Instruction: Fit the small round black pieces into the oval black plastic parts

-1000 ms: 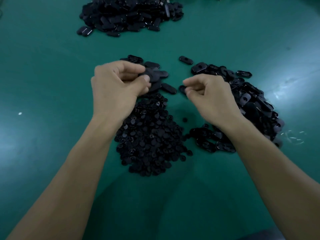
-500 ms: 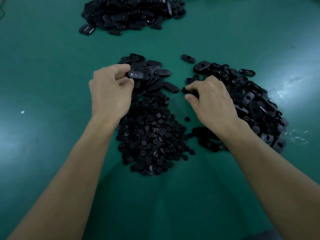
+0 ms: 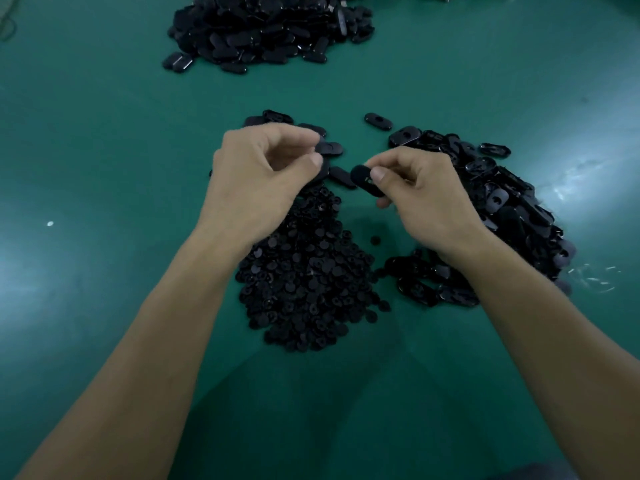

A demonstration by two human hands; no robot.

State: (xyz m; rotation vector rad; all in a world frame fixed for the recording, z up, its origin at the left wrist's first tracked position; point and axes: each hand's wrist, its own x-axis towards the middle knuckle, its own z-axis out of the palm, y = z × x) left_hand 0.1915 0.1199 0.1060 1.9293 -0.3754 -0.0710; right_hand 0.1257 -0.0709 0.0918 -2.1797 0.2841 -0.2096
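Observation:
A heap of small round black pieces (image 3: 308, 271) lies on the green table between my forearms. To the right spreads a pile of oval black parts (image 3: 502, 202) with holes. My right hand (image 3: 422, 199) pinches one oval part (image 3: 362, 180) between thumb and fingers, lifted just left of that pile. My left hand (image 3: 263, 174) hovers over the far end of the round heap with curled fingers; nothing shows between its thumb and forefinger. Behind it lies a small cluster of oval parts (image 3: 330, 148).
A large mound of black oval parts (image 3: 270, 29) sits at the table's far edge. One loose oval part (image 3: 377, 121) lies beyond my hands. A single round piece (image 3: 375, 240) rests between the two near piles. Green table (image 3: 104, 168) extends to the left.
My left hand let go of an oval part on the small cluster and drew back toward me. My right hand lifted an oval part from the right pile and brought it toward the middle.

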